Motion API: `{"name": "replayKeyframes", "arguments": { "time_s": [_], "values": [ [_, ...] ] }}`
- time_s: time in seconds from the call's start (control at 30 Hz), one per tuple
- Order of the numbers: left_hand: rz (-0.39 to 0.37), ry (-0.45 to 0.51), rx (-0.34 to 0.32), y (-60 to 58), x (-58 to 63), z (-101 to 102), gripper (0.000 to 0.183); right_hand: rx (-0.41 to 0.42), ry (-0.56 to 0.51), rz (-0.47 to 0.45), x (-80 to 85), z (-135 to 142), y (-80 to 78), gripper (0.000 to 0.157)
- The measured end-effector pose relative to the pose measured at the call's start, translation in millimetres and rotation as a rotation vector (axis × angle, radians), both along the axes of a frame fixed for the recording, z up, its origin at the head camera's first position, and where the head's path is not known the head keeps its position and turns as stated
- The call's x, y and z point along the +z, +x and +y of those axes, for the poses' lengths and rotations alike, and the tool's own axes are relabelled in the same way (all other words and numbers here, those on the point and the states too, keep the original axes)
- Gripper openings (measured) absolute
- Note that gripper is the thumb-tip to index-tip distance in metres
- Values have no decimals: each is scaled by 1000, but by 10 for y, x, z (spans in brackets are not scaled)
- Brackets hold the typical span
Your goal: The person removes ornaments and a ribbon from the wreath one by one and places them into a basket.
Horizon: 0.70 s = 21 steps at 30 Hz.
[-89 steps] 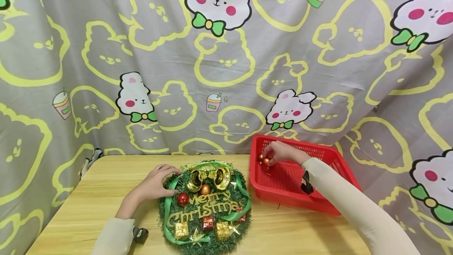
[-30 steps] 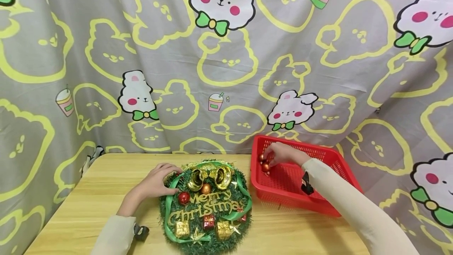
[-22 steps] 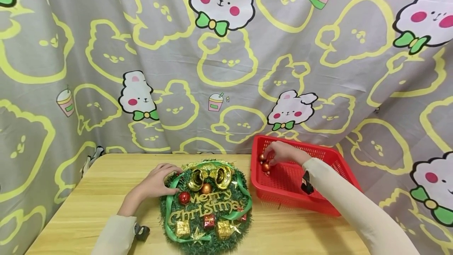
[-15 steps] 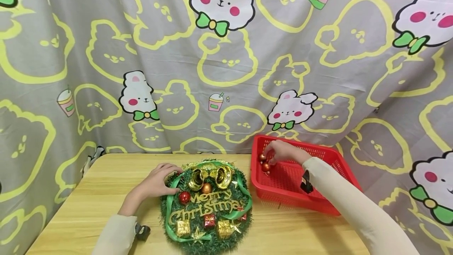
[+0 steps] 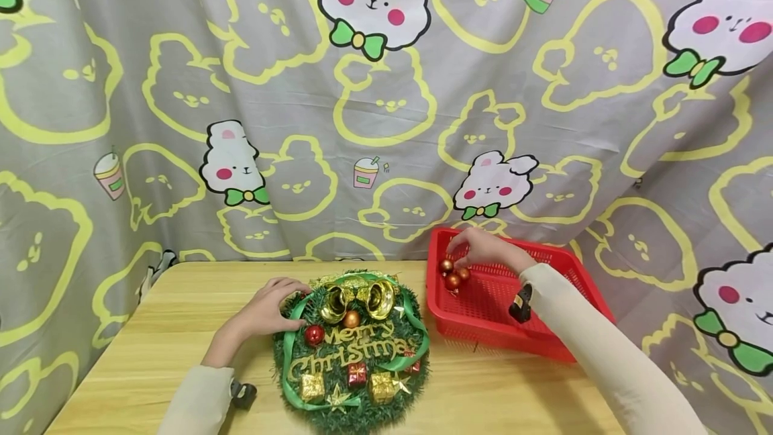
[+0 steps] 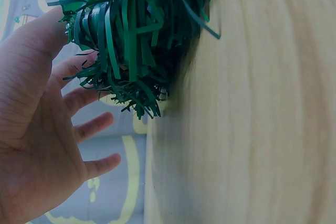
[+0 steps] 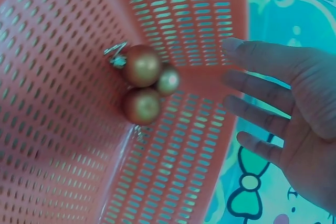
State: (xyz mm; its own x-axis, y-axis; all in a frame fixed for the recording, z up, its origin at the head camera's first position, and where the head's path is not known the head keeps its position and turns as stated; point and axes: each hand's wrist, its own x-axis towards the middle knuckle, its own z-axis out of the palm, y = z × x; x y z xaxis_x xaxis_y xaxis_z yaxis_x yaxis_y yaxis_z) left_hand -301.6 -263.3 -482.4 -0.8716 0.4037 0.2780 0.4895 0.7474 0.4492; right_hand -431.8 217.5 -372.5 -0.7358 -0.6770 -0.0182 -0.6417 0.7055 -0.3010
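My left hand (image 5: 268, 309) rests at the upper left edge of a Christmas wreath (image 5: 356, 408), its thumb over the green ribbon. In the left wrist view, the fingers (image 6: 94, 127) are spread, and the index and middle fingertips meet the tinsel. The wreath carries gold bells (image 5: 379, 301), a red bauble (image 5: 314, 335), a copper bauble (image 5: 351, 319) and gold "Merry Christmas" lettering (image 5: 353, 353). My right hand (image 5: 480, 247) is over the red basket's (image 5: 513, 337) back left corner, fingers extended and holding nothing. Three copper baubles (image 7: 140, 106) lie together in that corner, apart from the fingers.
The wooden table (image 5: 181, 307) carries both wreath and basket, the basket to the right of the wreath. A grey curtain (image 5: 290, 106) with yellow outlines and white bunnies hangs right behind the table. Small gift boxes (image 5: 382, 387) and gold stars (image 5: 338, 398) decorate the wreath's lower part.
My right hand has lifted up and back from the baubles, and a third one now shows beside the two seen before. The left hand and wreath stay in place.
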Motion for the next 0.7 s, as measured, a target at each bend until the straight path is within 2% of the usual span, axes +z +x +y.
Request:
{"name": "replayKeyframes", "arguments": {
  "time_s": [0.3,0.57,0.7],
  "values": [
    [2,-7,0,-8,5,-4,59,-60,-123,-35,153,-62,113,33],
    [-9,-4,4,1,14,-4,59,-23,-236,-17,267,-236,294,35],
    [-10,-2,2,7,12,-5,59,-2,-282,20,347,-386,425,35]
  ]
}}
